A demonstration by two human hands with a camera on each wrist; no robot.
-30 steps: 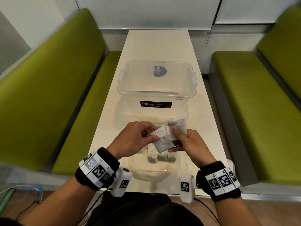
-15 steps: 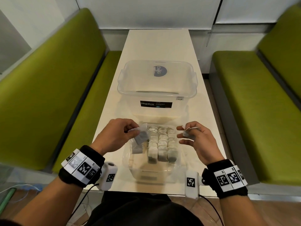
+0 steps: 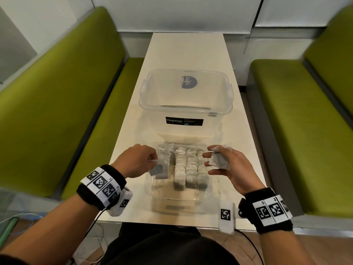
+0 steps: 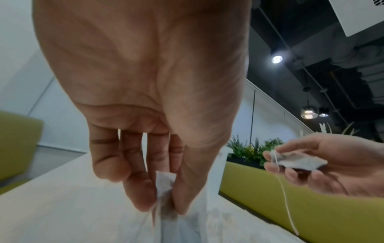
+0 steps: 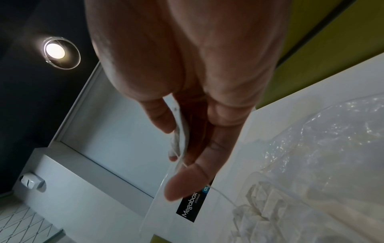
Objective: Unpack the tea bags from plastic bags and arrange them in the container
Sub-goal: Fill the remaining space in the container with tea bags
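Note:
A small clear container (image 3: 152, 190) stands at the table's near edge, with rows of upright tea bags (image 3: 188, 169) inside. My left hand (image 3: 153, 160) pinches one tea bag (image 3: 158, 170) by its top between thumb and fingers and holds it at the container's left side. The left wrist view shows that pinch (image 4: 164, 202) on the bag (image 4: 165, 180). My right hand (image 3: 212, 159) is over the container's right edge. It holds a second tea bag (image 3: 219, 159) flat on its fingers under the thumb. A string hangs from this bag (image 4: 299, 162), and its edge (image 5: 180, 131) shows between thumb and fingers.
A large clear Megabox storage box (image 3: 185, 104) stands just behind the small container and fills the middle of the narrow white table (image 3: 187, 50). Green benches (image 3: 57, 92) run along both sides. Crumpled clear plastic (image 5: 311, 148) lies beside my right hand.
One second ago both hands held a bundle together over the container. They have since parted, each with one tea bag. The left hand has lowered its bag into the container's left side.

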